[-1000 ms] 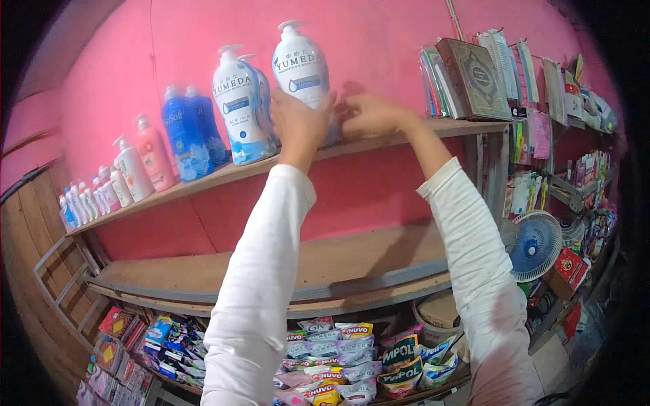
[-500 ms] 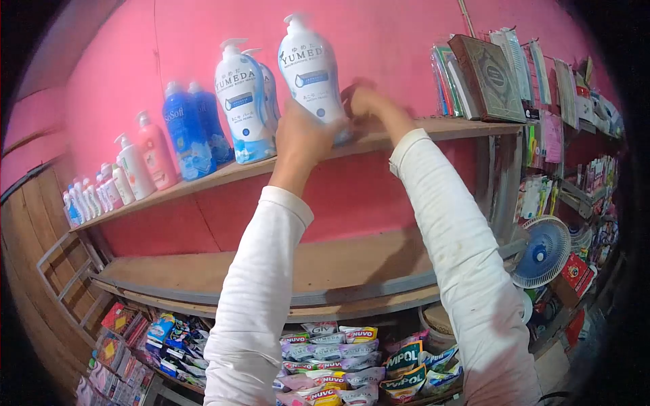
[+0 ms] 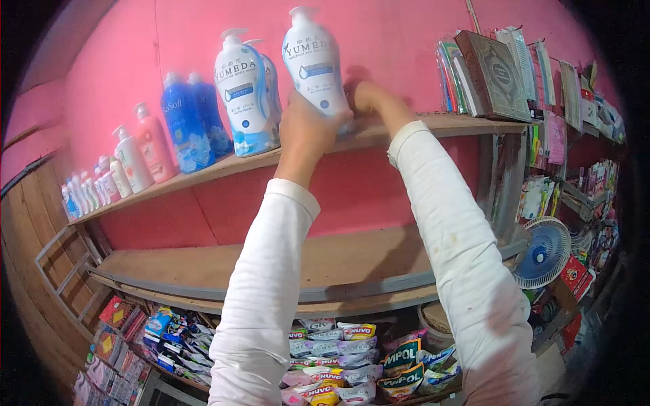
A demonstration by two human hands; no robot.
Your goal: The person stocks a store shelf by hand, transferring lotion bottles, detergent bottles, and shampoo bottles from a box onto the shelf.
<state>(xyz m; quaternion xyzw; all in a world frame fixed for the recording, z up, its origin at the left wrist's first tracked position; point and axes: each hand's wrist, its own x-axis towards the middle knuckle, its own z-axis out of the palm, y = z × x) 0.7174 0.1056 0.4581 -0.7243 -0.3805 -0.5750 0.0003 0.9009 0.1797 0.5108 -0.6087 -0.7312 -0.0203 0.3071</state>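
On the upper wooden shelf [image 3: 264, 160], my left hand [image 3: 306, 128] is wrapped round the lower part of a white Yumeda pump bottle [image 3: 313, 64]. My right hand [image 3: 369, 98] reaches behind that bottle's right side; its fingers are hidden, and whether it touches anything does not show. Just left of my left hand stands another Yumeda bottle [image 3: 238, 91], with a similar one partly behind it. Blue SoSoft bottles [image 3: 184, 125] stand beside these.
Pink and white bottles [image 3: 154, 145] line the shelf's left part. Books [image 3: 494, 78] lean at its right end. A lower shelf [image 3: 338, 260] runs beneath, above packets [image 3: 338, 348]. A blue fan [image 3: 539, 254] stands at the right.
The view has shifted slightly. My left hand keeps its hold on the Yumeda bottle, and my right hand remains behind its right side.
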